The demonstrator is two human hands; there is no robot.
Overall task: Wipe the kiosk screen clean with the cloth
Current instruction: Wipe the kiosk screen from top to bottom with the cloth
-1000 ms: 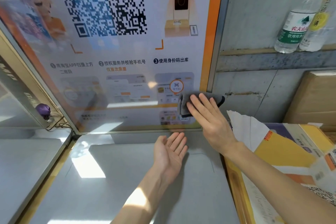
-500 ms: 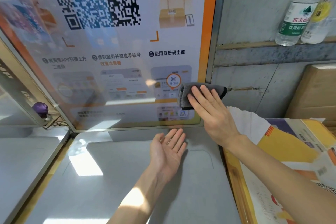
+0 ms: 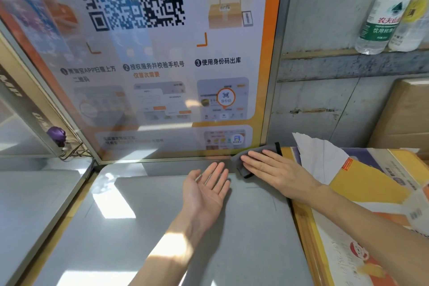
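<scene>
The kiosk screen (image 3: 162, 72) stands upright ahead, showing a large QR code, an orange border and numbered instructions. A folded grey cloth (image 3: 242, 167) lies at the screen's bottom right corner, where the glass meets the grey counter. My right hand (image 3: 276, 169) presses flat on the cloth, fingers pointing left. My left hand (image 3: 205, 187) hovers palm up just below the screen's lower edge, fingers spread and nothing in it, a little left of the cloth.
A grey counter (image 3: 162, 227) stretches below the screen. Printed cardboard boxes (image 3: 362, 193) with white paper sticking out sit to the right. Two water bottles (image 3: 383, 18) stand on a ledge of the wall at upper right. A purple object (image 3: 56, 134) with wires sits at the left.
My right hand has slid the cloth down the right side of the screen, from mid-height to the bottom corner. My left hand has stayed palm up in the same place.
</scene>
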